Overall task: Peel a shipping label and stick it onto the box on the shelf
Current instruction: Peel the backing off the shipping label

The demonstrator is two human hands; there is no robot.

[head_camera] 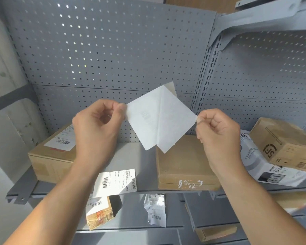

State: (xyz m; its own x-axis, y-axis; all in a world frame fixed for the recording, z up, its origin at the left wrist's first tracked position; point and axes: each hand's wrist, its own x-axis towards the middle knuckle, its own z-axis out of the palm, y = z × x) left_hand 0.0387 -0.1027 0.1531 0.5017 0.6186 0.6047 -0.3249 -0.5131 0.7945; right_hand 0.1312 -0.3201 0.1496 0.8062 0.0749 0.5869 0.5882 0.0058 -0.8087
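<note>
I hold a white shipping label (145,119) in the air in front of the shelf, its blank back toward me. My left hand (97,126) pinches its left corner. My right hand (217,133) pinches the corner of the other sheet (175,121), which is split from the first along a middle crease. Which sheet is the backing I cannot tell. Below and behind the paper lies a flat brown box (182,165) on the grey shelf (141,156), with torn white residue on its front edge.
A labelled brown box (49,156) sits at the shelf's left. A loose printed label (116,182) lies at the shelf's front edge. At the right, a brown box (283,144) rests on a white package (265,168). Lower shelves hold more parcels. Grey pegboard (113,50) forms the back.
</note>
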